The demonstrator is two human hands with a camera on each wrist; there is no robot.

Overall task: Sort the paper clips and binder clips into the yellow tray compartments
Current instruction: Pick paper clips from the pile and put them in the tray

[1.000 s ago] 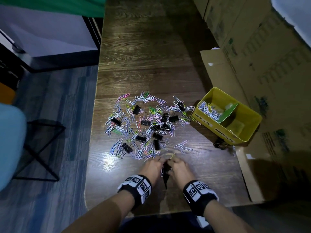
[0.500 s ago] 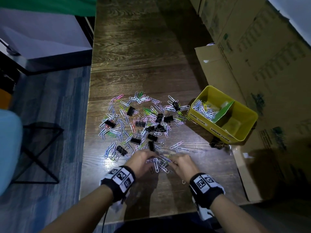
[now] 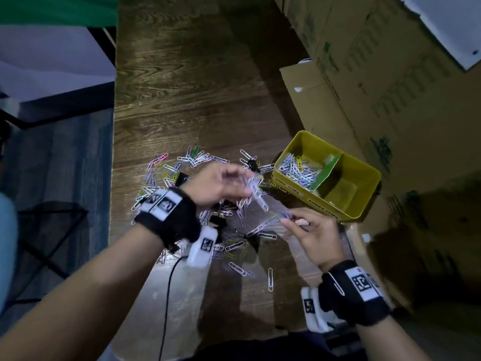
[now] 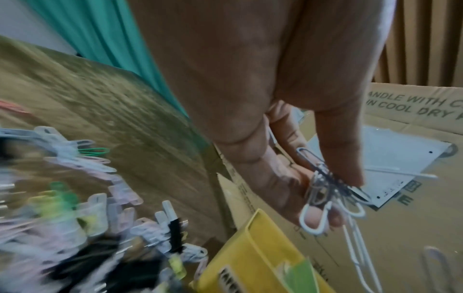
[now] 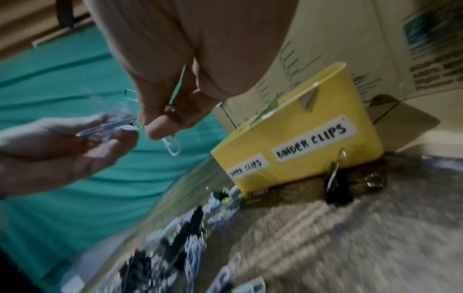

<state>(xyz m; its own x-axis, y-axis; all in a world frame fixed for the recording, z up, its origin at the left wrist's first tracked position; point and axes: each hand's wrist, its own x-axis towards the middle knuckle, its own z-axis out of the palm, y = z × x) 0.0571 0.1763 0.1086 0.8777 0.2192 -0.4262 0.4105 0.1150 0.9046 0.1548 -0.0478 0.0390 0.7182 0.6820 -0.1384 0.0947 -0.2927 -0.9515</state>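
A heap of coloured paper clips (image 3: 197,160) and black binder clips (image 3: 181,178) lies on the wooden table (image 3: 195,87). My left hand (image 3: 223,182) is raised above the heap and pinches a bunch of paper clips (image 4: 323,190). Just right of it my right hand (image 3: 309,230) pinches a few more paper clips (image 5: 170,144). The yellow tray (image 3: 364,204) stands to the right. Its left compartment, labelled paper clips, holds several paper clips (image 3: 296,169). A green divider (image 3: 328,173) splits it from the compartment labelled binder clips (image 5: 310,142).
Cardboard boxes (image 3: 390,87) stand right behind the tray along the table's right side. A black binder clip (image 5: 335,184) lies on the table against the tray's front wall. Loose paper clips (image 3: 270,280) lie near the table's front edge. A chair (image 3: 7,243) sits left of the table.
Both hands have lifted off the table with paper clips pinched in them, and have moved right toward the yellow tray. The left hand rose higher.
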